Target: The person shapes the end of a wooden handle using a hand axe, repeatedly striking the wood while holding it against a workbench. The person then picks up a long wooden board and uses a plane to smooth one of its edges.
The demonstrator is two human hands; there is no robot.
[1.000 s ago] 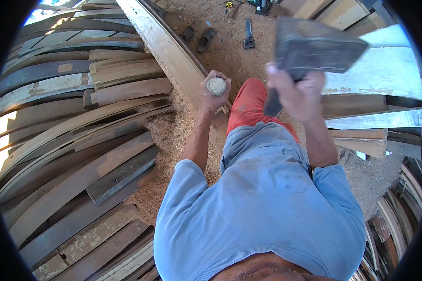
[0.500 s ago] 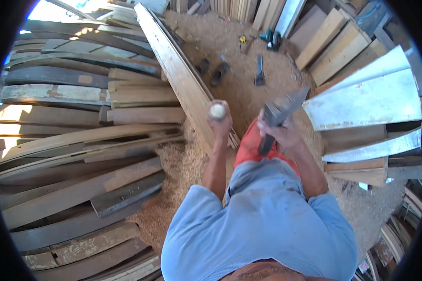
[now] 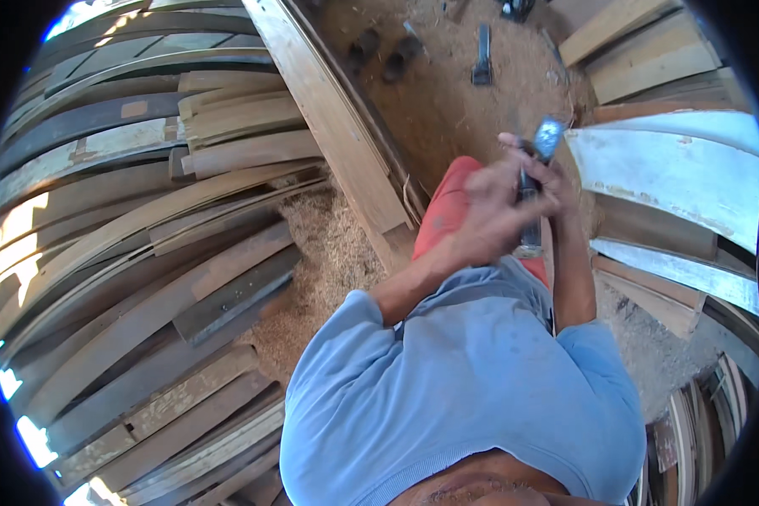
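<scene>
Black tool with bright metal end (image 3: 529,187): among the fingers, end poking past them
Heft: likely stiff, end-heavy; grip the dark part
Right hand (image 3: 558,187): curled around it
Left hand (image 3: 491,211): blurred alongside; hold, I can't tell

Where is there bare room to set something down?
On the brown ground between the red knee and black tool, right of the plank; also grey ground beside the right sleeve. Crowded: left, stacked boards; right, white panels.
</scene>
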